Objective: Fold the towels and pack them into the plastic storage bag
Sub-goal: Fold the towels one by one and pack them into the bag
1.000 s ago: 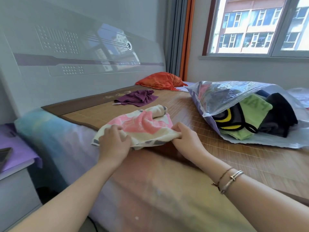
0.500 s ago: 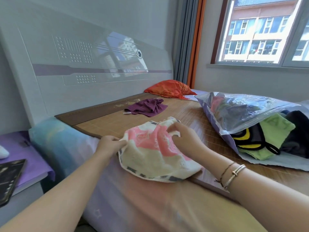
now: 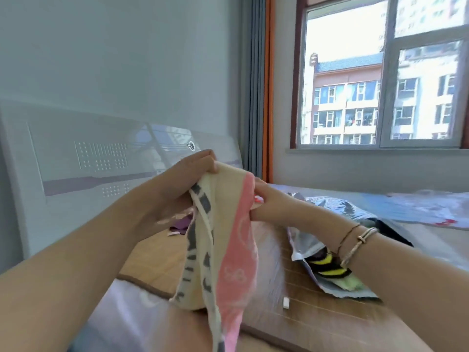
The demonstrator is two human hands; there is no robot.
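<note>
I see both hands gripping the towel (image 3: 228, 250) at its top edge, left hand (image 3: 187, 174) and right hand (image 3: 269, 204) close together; it hangs lengthwise above the bed (image 3: 317, 323), the storage bag (image 3: 337, 273) apparently nearer my right.

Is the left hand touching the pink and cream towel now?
Touching. In the head view, the left hand pinches the top edge of the pink and cream towel, which hangs down; the right hand grips the same edge.

A glossy white headboard (image 3: 101, 158) backs the bed, whose woven bamboo mat (image 3: 317, 308) bears a small white block (image 3: 286, 302). Grey-and-orange curtains (image 3: 258, 85) flank the window (image 3: 380, 80).
</note>
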